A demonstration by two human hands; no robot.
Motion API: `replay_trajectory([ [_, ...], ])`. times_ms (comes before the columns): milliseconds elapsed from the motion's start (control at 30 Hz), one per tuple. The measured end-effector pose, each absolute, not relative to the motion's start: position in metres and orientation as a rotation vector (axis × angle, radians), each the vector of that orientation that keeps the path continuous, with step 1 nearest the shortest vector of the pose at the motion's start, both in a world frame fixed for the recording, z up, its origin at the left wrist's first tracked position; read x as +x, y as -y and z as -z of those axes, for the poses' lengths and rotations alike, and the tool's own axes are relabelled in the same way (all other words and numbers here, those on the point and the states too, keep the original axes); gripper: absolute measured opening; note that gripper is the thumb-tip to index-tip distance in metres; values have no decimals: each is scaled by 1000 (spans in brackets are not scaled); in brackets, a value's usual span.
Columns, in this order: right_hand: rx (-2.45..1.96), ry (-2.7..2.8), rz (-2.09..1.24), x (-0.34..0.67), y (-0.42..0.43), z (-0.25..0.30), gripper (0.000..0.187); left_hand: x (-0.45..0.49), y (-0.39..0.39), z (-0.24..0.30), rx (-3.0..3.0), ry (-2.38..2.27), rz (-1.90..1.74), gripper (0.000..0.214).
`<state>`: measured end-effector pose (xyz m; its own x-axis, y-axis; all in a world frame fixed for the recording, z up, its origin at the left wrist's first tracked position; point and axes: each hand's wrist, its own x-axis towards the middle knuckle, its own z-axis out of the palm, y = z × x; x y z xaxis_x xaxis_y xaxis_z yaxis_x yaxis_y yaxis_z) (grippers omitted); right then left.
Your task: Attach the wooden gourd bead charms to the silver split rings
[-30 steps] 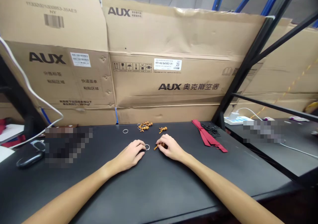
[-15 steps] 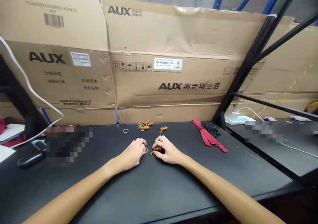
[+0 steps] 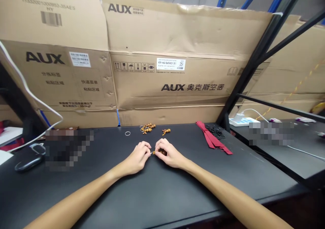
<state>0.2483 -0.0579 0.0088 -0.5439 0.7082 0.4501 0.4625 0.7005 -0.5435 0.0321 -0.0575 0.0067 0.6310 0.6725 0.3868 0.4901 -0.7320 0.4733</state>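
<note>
Above the black tabletop [image 3: 142, 195], my left hand [image 3: 140, 156] pinches a small silver ring [image 3: 151, 153]; only a sliver of it shows past the fingertips. My right hand [image 3: 169, 153] is closed on a brown beaded charm [image 3: 163, 152], partly covered by the fingers. Its yellowish cord end points left and meets or nearly meets the ring; contact is too small to make out. Farther back lie another charm [image 3: 166, 131], a cluster of similar charms with rings [image 3: 147, 128], and a loose silver ring [image 3: 127, 133].
Red ribbon strips [image 3: 212, 136] lie at right beside a pile of black pieces [image 3: 215, 131]. A dark glossy oval object [image 3: 29, 162] sits at left under a white cable [image 3: 54, 120]. Cardboard panels [image 3: 165, 32] stand behind the table; a black metal post [image 3: 248, 73] slants at right.
My hands have come slightly closer together. The ring has turned from a visible loop to nearly edge-on, and the charm's cord end has shifted left against or close to it.
</note>
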Motion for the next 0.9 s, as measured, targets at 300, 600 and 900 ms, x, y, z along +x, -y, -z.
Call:
replay_trajectory([
  [300, -791, 2164, -481, 246, 57, -6, 4, 35, 55, -5, 2477, -921, -823, 21],
  [600, -808, 2153, -470, 245, 56, -4, 8, 34, 55, -6, 2471, -893, -818, 22],
  [900, -830, 2172, -458, 242, 58, -5, 10, 35, 56, -7, 2470, -876, -823, 22],
])
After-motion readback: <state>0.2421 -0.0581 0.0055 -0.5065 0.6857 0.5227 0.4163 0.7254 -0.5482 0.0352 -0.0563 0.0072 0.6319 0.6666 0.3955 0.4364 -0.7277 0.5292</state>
